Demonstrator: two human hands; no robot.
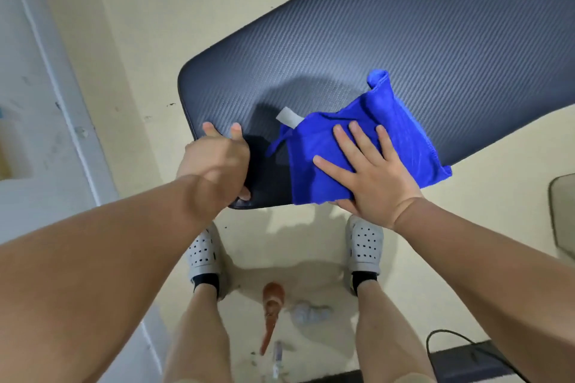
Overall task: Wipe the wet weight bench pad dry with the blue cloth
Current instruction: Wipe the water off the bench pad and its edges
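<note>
Head view looks straight down on a dark weight bench pad [389, 50] with a fine ribbed, woven-looking texture, its rounded near end pointing at the person's feet. Pale cream floor [149, 40] surrounds it, scuffed and speckled in places, and a white wall or door frame [46, 87] runs along the left side.

A blue cloth [367, 140], loosely folded with a white tag [289, 117] sticking out at its left corner, lies on the near right part of the pad, one corner hanging past the pad's edge. The right hand [370, 171] lies flat on top of the cloth, fingers spread apart and pressing it down. The left hand [217, 162] is curled over the pad's near left corner, fingers on top and thumb under the edge, clamped on the pad.

Below the pad stand two white perforated shoes [364, 242] with dark socks. Between the legs the floor carries a reddish-brown object [272, 305], blurred, and a small crumpled clear thing [308, 312]. A black cable [451, 339] loops at lower right.
</note>
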